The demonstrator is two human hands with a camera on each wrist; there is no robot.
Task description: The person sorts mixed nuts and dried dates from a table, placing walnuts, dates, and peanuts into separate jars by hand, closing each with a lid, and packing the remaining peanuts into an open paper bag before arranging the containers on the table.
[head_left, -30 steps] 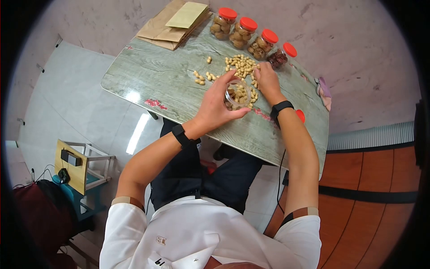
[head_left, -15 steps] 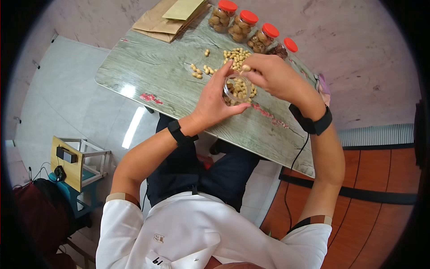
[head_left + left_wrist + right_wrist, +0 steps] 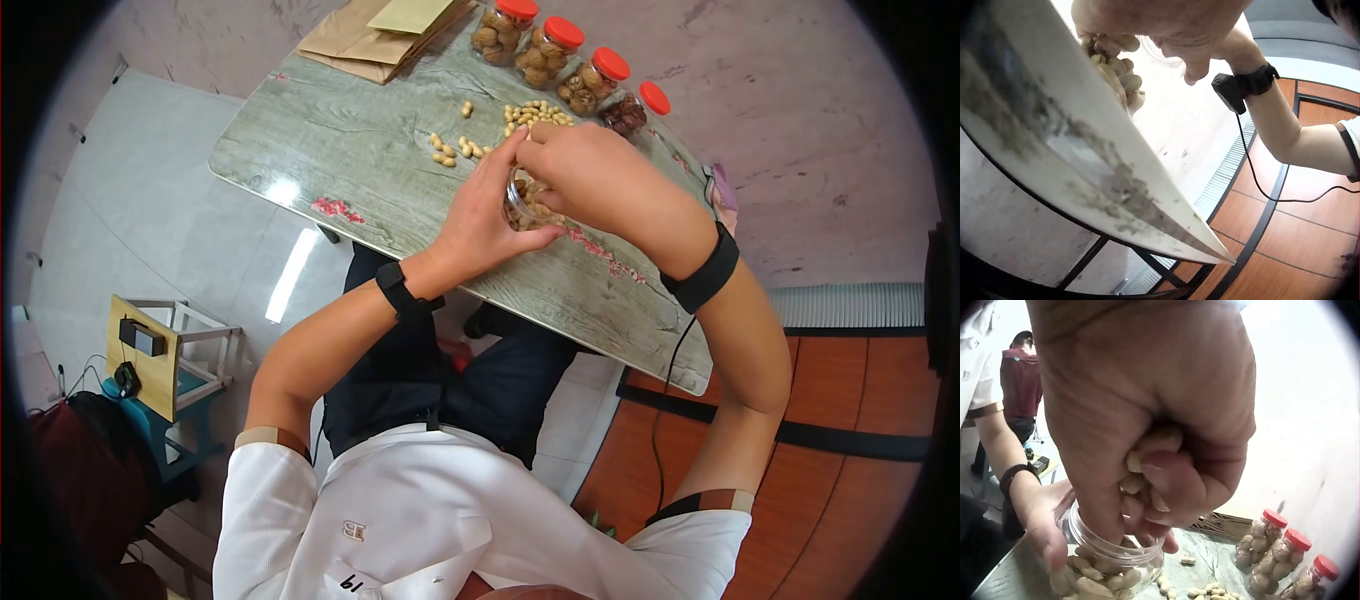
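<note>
My left hand [image 3: 478, 218] holds an open clear plastic jar [image 3: 514, 198] on the table, thumb and fingers spread around its side. Peanuts in their shells [image 3: 1091, 581] fill the lower part of the jar. Over its mouth is my right hand [image 3: 605, 175], fingers curled around several peanuts [image 3: 1137, 481]. In the right wrist view a finger dips inside the jar's threaded rim [image 3: 1116, 550]. A pile of loose peanuts [image 3: 535, 113] lies just beyond the hands, partly hidden by the right one, with a few strays [image 3: 443, 150] to its left.
Red-lidded jars line the far edge: walnuts [image 3: 545, 58] in the left ones, dark red dried fruit [image 3: 625, 115] in the right one. Brown paper bags [image 3: 350, 45] lie at the far left. A cable [image 3: 660, 430] hangs from the right wristband. Another person [image 3: 1021, 384] stands behind.
My right hand went from the peanut pile back toward me to the jar's mouth, carrying peanuts, and its fingers now reach the opening. The left hand keeps its hold on the jar.
</note>
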